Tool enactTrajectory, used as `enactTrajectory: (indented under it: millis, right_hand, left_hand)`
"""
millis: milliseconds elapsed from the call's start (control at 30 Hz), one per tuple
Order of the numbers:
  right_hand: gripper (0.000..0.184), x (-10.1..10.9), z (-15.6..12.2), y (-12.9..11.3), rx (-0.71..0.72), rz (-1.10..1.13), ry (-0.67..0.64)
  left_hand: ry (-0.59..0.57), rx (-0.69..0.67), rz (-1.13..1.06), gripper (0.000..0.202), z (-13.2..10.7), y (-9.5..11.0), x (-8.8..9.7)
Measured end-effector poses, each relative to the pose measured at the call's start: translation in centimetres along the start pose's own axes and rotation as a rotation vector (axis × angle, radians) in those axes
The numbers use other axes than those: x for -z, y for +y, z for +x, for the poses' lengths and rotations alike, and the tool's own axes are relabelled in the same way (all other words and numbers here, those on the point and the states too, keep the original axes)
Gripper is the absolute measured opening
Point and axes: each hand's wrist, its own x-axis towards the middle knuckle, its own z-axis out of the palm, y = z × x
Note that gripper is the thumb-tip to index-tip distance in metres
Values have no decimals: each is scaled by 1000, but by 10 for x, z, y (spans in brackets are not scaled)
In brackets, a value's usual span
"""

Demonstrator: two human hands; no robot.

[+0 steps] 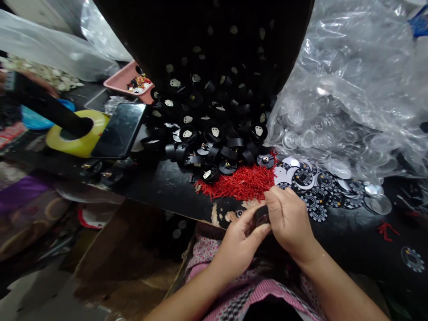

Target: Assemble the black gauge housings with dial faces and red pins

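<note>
My left hand [243,235] is closed round a small black round case [262,216], held on edge over the table's front edge. Curled against the same case from the right is my right hand [290,222]; its fingers are shut, and whatever is in them is hidden. Just beyond my hands lies a heap of thin red pointers [242,183]. Black printed dials [319,194] are spread to the right of it. Behind the pointers is a big pile of similar black cases [214,133], some showing white inserts and brass-coloured posts.
A clear plastic bag [334,102] full of transparent round covers stands at the right. Leftward are a phone [118,130], a yellow tape roll [76,141] and a pink tray [125,80] of small parts. A loose dial [413,259] lies far right.
</note>
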Motion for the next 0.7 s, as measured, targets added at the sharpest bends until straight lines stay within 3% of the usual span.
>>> enactTrajectory:
  millis: [100,200,267,333,400,467,567,700]
  right_hand:
    - [39,-3,0,0,4,99,-17]
    - [34,-2,-2,1,-71,293,-251]
    - [27,0,-4,3,-145,367,-388]
    - [25,0,-4,4,-223,367,-416]
    - [24,-2,-4,0,-229,347,-425]
    - [21,-5,-2,-7,-139,330,-475]
    - [20,-5,-2,-16,-14,285,-517]
    - [25,1,-6,-12,-63,296,-479]
  left_hand:
    - [14,-18,71,38,-5,1,7]
    - [102,17,240,37,-33,-6,44]
    - [272,13,412,39,-61,-13,81]
    - [519,-2,672,41,-84,-17,115]
    - [718,-132,979,41,-89,-12,133]
    - [728,-282,1122,40,-72,-2,134]
    - [604,-370,1126,43,-19,18,116]
    - [663,-396,1129,51,39,33,102]
